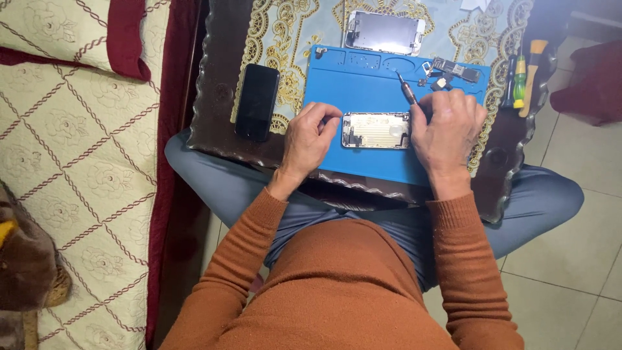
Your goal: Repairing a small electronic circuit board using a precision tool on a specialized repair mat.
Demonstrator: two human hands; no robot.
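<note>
A tiled floor (570, 259) is seen on the right, and a quilted cream bed cover (84, 168) with dark red trim fills the left. Between them a small dark desk (214, 123) with a scalloped edge is set across the person's lap, covered by a gold-patterned cloth (285, 39). On the cloth a blue work mat (363, 84) is laid.

The opened phone body (376, 130) is placed on the near part of the mat, its long axis running left to right (its inner side is turned upward). Its left end is touched by the fingertips of the left hand (310, 137), which is curled and steadies it. The right hand (448, 127) is closed around a small screwdriver (408, 91), whose tip is hidden behind the fingers at the body's right end.

A black phone (257, 102) is lying on the cloth to the left, well apart from the mat. A detached screen panel (384, 32) is resting beyond the mat's far edge. Small loose parts (450, 72) are gathered at the mat's far right corner, and green and orange tool handles (525, 71) are seen by the desk's right edge.
</note>
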